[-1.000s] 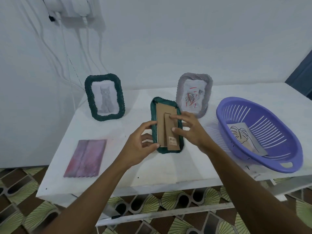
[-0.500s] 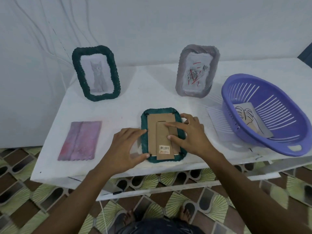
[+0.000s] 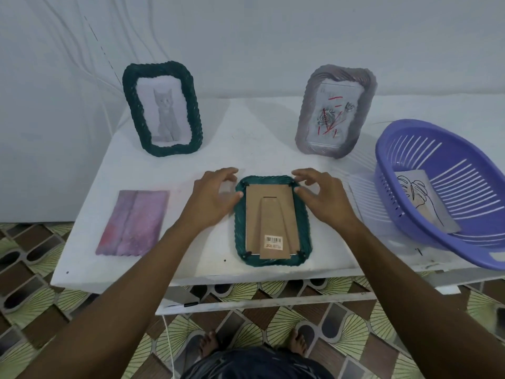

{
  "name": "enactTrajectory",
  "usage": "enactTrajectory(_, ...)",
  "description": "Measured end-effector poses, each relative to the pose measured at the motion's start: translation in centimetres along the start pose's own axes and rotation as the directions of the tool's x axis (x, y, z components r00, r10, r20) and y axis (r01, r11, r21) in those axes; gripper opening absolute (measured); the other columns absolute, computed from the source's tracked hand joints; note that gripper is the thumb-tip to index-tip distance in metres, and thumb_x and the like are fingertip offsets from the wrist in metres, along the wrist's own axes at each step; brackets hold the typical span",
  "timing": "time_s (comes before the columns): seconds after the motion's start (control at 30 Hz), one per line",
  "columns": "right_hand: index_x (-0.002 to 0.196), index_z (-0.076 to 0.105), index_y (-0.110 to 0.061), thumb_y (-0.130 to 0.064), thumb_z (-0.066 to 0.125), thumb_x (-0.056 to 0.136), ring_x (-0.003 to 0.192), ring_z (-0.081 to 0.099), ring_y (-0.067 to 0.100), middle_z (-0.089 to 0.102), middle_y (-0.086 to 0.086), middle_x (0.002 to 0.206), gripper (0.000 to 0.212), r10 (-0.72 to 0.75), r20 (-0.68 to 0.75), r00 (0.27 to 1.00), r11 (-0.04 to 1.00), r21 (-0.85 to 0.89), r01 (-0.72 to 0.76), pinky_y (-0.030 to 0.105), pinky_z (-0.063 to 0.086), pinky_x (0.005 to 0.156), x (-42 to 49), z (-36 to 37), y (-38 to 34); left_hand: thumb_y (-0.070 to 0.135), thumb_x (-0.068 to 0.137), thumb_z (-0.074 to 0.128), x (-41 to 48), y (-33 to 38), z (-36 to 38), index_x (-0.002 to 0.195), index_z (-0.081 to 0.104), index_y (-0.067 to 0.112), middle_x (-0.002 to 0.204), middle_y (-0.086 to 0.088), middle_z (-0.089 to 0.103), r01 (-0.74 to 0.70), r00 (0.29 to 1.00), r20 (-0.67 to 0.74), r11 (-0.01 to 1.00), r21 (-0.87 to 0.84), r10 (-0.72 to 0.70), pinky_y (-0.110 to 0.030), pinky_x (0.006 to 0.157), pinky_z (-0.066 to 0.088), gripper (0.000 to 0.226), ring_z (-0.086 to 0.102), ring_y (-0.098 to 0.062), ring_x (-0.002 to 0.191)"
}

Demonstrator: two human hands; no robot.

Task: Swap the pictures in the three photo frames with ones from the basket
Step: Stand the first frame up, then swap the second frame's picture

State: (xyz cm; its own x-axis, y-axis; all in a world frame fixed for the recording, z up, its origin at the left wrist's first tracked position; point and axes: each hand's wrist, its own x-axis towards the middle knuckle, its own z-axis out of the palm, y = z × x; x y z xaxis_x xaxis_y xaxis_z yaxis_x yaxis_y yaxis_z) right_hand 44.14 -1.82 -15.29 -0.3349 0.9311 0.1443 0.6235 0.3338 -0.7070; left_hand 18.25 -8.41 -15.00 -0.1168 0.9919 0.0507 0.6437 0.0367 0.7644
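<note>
A green frame (image 3: 273, 220) lies face down at the counter's (image 3: 191, 258) front edge, its barcode sticker (image 3: 273, 241) too small to read; left hand (image 3: 211, 199) and right hand (image 3: 322, 201) flank its top corners, fingers spread. One leaf drawing (image 3: 426, 203) sits in the basket (image 3: 448, 187); farther back, the cat frame (image 3: 163, 108) and grey frame (image 3: 336, 110) stand, suggesting this swap is unfinished.

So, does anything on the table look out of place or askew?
The purple basket hangs over the table's front edge, tilted. One green frame lies face down between the hands. A pink picture lies loose at left.
</note>
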Motion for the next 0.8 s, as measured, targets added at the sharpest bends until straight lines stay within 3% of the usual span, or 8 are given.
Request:
enactTrajectory(0.13, 0.114, 0.067, -0.026, -0.013, 0.068, 0.086, 0.092, 0.060, 0.008, 0.070, -0.010, 0.097, 0.030, 0.014, 0.007, 1.000, 0.998, 0.059, -0.015, 0.012, 0.043, 0.085, 1.6, 0.1, 0.3, 0.023, 0.087, 0.069, 1.9, 0.2, 0.6, 0.126, 0.057, 0.025, 0.106, 0.011, 0.065, -0.012, 0.999, -0.045, 0.997, -0.083, 0.008, -0.041, 0.105, 0.040, 0.041, 0.054, -0.011, 0.109)
enactTrajectory(0.2, 0.111, 0.068, -0.026, -0.013, 0.069, 0.085, 0.089, 0.061, 0.005, 0.070, -0.010, 0.093, 0.029, 0.004, -0.009, 1.000, 0.997, 0.074, -0.003, 0.004, 0.039, 0.080, 1.7, 0.4, 0.5, 0.022, 0.085, 0.071, 2.1, 0.0, 0.9, 0.123, 0.059, 0.025, 0.100, 0.015, 0.066, -0.047, 0.998, -0.053, 0.996, -0.073, 0.043, -0.042, 0.104, 0.040, 0.039, 0.054, -0.010, 0.105)
enactTrajectory(0.27, 0.108, 0.068, -0.027, -0.014, 0.071, 0.085, 0.087, 0.061, 0.004, 0.070, -0.011, 0.090, 0.027, -0.012, -0.028, 1.000, 0.996, 0.083, 0.014, 0.007, 0.040, 0.079, 1.8, 0.6, 0.7, 0.020, 0.084, 0.072, 2.3, -0.1, 1.1, 0.121, 0.060, 0.026, 0.095, 0.018, 0.065, -0.081, 0.995, -0.069, 0.996, -0.040, 0.078, -0.042, 0.102, 0.040, 0.039, 0.054, -0.008, 0.101)
enactTrajectory(0.37, 0.107, 0.067, -0.029, -0.018, 0.071, 0.085, 0.085, 0.061, 0.002, 0.069, -0.012, 0.088, 0.025, -0.008, -0.045, 0.999, 0.998, 0.068, 0.011, 0.014, 0.044, 0.079, 2.2, 0.8, 0.4, 0.016, 0.084, 0.072, 2.8, 0.0, 1.4, 0.121, 0.060, 0.024, 0.091, 0.015, 0.065, -0.078, 0.992, -0.105, 0.995, -0.061, 0.071, -0.026, 0.094, 0.041, 0.040, 0.055, -0.007, 0.095)
enactTrajectory(0.53, 0.108, 0.065, -0.033, -0.025, 0.070, 0.083, 0.083, 0.064, 0.006, 0.068, -0.018, 0.082, 0.026, 0.022, -0.061, 0.998, 0.999, 0.048, -0.019, 0.041, 0.055, 0.079, 3.2, 0.9, 0.0, 0.015, 0.082, 0.073, 3.5, -0.2, 1.5, 0.121, 0.059, 0.023, 0.087, 0.012, 0.065, -0.099, 0.987, -0.129, 0.993, -0.057, 0.091, -0.016, 0.084, 0.043, 0.042, 0.058, -0.008, 0.088)
enactTrajectory(0.63, 0.107, 0.063, -0.036, -0.028, 0.069, 0.082, 0.085, 0.064, 0.006, 0.065, -0.024, 0.079, 0.027, 0.021, -0.067, 0.998, 0.999, 0.042, -0.018, 0.049, 0.052, 0.084, 3.6, 1.1, 0.0, 0.016, 0.081, 0.073, 3.9, -0.2, 1.7, 0.120, 0.060, 0.023, 0.082, 0.012, 0.064, -0.103, 0.983, -0.159, 0.993, -0.054, 0.094, -0.020, 0.083, 0.048, 0.042, 0.061, -0.011, 0.085)
enactTrajectory(0.8, 0.105, 0.061, -0.038, -0.031, 0.066, 0.081, 0.086, 0.063, 0.006, 0.064, -0.026, 0.077, 0.025, 0.018, -0.098, 0.995, 0.999, 0.048, -0.014, 0.051, 0.050, 0.085, 3.6, 1.6, 0.0, 0.016, 0.082, 0.072, 4.3, -0.5, 1.9, 0.120, 0.061, 0.024, 0.080, 0.012, 0.064, -0.122, 0.978, -0.179, 0.991, -0.050, 0.111, -0.032, 0.083, 0.053, 0.041, 0.061, -0.011, 0.081)
